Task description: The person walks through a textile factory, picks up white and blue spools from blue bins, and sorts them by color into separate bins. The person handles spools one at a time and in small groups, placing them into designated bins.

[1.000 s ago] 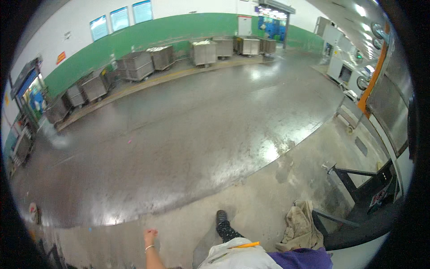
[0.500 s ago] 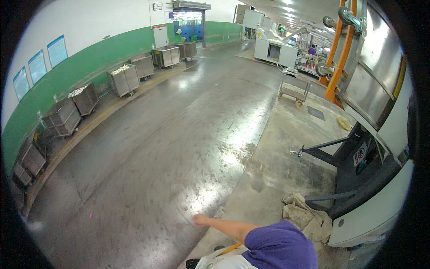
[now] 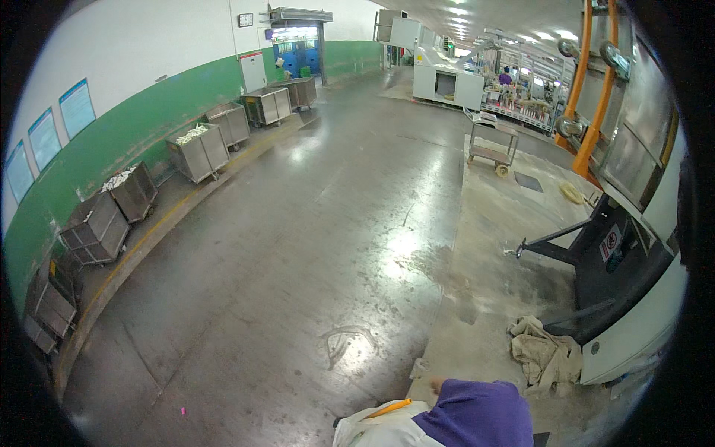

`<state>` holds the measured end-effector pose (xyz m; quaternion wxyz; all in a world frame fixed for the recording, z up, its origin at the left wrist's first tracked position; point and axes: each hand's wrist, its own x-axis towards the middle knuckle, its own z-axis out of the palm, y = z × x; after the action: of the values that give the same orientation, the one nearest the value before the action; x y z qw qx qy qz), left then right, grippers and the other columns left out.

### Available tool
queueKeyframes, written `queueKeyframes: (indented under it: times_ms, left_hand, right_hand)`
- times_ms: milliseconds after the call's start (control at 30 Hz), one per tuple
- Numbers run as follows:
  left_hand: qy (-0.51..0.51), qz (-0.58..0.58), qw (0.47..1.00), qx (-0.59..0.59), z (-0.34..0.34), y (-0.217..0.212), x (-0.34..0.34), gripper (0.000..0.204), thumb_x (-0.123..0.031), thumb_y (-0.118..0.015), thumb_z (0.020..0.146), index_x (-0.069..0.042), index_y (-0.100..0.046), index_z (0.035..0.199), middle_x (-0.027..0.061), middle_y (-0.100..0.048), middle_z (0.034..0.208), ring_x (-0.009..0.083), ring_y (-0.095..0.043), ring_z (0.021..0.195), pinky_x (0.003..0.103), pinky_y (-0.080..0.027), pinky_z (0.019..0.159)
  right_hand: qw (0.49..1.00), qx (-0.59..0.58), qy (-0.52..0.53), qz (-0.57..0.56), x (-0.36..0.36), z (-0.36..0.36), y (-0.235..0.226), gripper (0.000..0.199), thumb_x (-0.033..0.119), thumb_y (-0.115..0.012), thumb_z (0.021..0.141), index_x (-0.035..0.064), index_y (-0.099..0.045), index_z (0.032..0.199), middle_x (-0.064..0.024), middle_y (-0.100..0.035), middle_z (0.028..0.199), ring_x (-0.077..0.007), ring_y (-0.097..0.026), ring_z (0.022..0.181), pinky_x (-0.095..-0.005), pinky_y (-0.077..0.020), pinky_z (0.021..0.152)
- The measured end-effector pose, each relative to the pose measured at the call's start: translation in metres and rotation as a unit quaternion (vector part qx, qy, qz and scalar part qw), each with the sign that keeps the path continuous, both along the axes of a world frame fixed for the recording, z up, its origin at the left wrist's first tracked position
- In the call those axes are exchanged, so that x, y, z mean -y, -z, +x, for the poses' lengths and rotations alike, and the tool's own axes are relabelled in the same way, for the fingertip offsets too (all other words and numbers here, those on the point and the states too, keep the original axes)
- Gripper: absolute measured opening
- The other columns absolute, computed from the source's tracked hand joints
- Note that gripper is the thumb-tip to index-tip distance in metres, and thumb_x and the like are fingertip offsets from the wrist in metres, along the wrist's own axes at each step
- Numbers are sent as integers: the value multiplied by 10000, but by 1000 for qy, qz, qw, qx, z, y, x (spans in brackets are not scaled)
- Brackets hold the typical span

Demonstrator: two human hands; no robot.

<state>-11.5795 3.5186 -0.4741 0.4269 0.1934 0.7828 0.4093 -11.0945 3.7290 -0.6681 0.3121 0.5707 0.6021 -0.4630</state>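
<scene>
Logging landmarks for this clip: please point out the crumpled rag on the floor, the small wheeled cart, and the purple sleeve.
Crumpled rag point(image 3: 545, 356), head view, middle of the beige heap.
Wheeled cart point(image 3: 491, 149), head view, its lower shelf.
Purple sleeve point(image 3: 471, 413), head view, middle of the fabric.

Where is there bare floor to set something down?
The wide glossy floor between the metal carts along the green wall and the machine is free. It is crowded by the crumpled cloth at the machine's foot.

Bright overhead lights glare off the wet floor; fisheye edges bend darkly.
</scene>
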Motion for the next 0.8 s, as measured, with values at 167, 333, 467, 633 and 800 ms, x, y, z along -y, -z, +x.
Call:
queueKeyframes:
  times_ms: [167, 333, 467, 633, 800]
  left_hand:
    - [32, 45, 998, -14, -115, -25, -93, 213, -240, -611, 812, -37, -643, 754, 78, -635, 657, 189, -588, 587, 337, -472, 569]
    - [37, 52, 998, -11, -197, -26, -172, 227, -254, -614, 813, -43, -644, 736, 75, -630, 649, 191, -583, 582, 342, -466, 565]
    - [-22, 13, 1000, -1, -248, -10, -203, 238, -265, -617, 814, -47, -646, 722, 73, -626, 642, 193, -579, 577, 345, -462, 562]
    - [-141, -85, 985, 46, -306, 42, -175, 254, -279, -620, 815, -53, -647, 704, 70, -621, 634, 196, -574, 572, 349, -456, 559]
    - [-305, -210, 919, 134, -254, 77, -25, 270, -294, -623, 817, -59, -648, 685, 67, -616, 626, 199, -569, 567, 353, -450, 555]
  right_hand:
    - [990, 30, 135, 0, -47, 1, -56, 257, 292, -547, 828, 75, -630, 716, -97, -598, 651, -243, -569, 579, -402, -477, 540]
    - [1000, -17, 10, -13, -103, -104, -24, 163, 241, -601, 783, 85, -650, 769, -106, -635, 747, -252, -612, 678, -415, -497, 579]
    - [768, -168, -595, 168, -204, -260, 30, 126, 200, -645, 747, 93, -665, 811, -114, -665, 824, -259, -647, 757, -425, -513, 611]
    - [951, -235, -97, 174, -362, -512, -56, 467, 486, -519, 866, 68, -723, 821, -116, -698, 830, -291, -650, 795, -415, -491, 765]
    - [823, -551, -137, 28, -356, -703, -300, 549, 482, -483, 954, 69, -489, 1315, -72, -578, 1273, -172, -511, 1156, -317, -401, 974]
